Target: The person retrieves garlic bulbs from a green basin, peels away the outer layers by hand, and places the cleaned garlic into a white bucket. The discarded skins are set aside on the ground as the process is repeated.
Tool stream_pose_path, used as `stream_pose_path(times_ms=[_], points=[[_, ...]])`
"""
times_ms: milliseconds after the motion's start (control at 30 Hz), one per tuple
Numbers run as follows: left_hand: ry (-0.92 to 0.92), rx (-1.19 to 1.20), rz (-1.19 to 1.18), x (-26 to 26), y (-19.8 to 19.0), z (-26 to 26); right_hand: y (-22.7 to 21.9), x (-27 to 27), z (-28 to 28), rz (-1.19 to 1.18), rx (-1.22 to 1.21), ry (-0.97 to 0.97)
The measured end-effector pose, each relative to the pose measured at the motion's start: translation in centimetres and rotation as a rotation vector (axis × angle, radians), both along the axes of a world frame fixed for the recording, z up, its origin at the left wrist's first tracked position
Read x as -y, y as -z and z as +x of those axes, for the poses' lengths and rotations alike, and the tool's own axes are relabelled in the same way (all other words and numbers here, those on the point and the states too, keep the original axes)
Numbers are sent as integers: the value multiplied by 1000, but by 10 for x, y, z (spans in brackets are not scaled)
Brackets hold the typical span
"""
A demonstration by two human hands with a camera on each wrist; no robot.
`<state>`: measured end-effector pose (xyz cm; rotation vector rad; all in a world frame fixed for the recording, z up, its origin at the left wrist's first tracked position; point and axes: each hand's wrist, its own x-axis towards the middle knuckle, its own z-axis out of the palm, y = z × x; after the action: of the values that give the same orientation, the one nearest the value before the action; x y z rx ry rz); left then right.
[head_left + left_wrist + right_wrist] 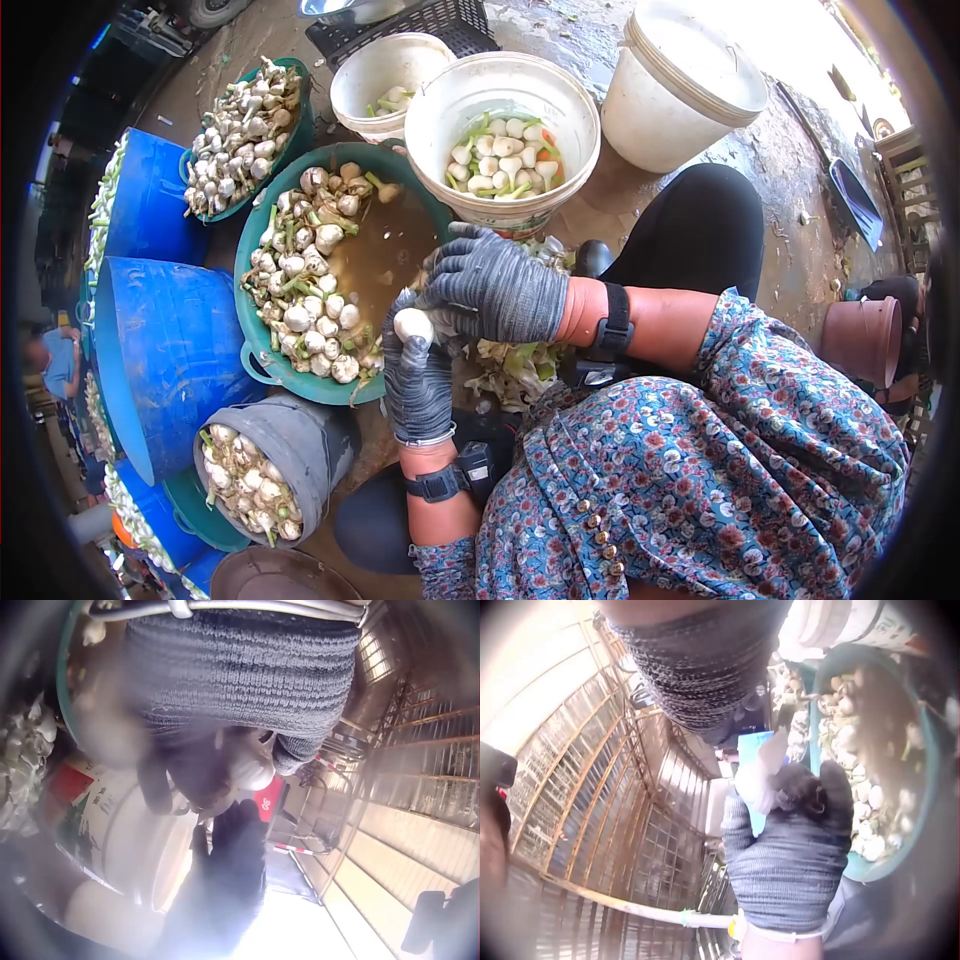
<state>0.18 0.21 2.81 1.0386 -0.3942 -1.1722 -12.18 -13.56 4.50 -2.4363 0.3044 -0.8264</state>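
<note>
Wet-looking floor (pixel 790 225) all round, green tub (pixel 252 235) of garlic to the left, white bucket (pixel 438 115) of cleaner bulbs on the far side. Left hand (pixel 418 390) is gripping one bulb (pixel 412 326) near the tub's right edge; right hand (pixel 505 288) is curled beside it, can't tell if it's holding anything. Looks like mid-peel to me, so next move needs a steady bulb and careful fingers.

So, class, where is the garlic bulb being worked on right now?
In the head view, the garlic bulb is left of centre, in the fingers of the left hand, beside the right hand and the large green basin.
</note>
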Motion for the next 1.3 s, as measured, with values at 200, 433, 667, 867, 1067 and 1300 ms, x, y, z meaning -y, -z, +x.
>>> stream_pose_path(times_ms=[200,433,667,867,1067,1300], points=[[57,322,165,-6,1,4,6,-4,-3,62,-74,-41],[128,346,75,-5,-2,0,-6,-13,-7,285,-242,70],[142,393,71,-7,16,10,3,-15,-5,340,-137,99],[103,1022,124,-2,0,-3,44,-20,10,862,-237,294],[37,711,10,-11,6,4,60,-7,5,1178,-401,83],[-266,141,-70,-6,6,20,62,-19,-12,324,-778,-119]])
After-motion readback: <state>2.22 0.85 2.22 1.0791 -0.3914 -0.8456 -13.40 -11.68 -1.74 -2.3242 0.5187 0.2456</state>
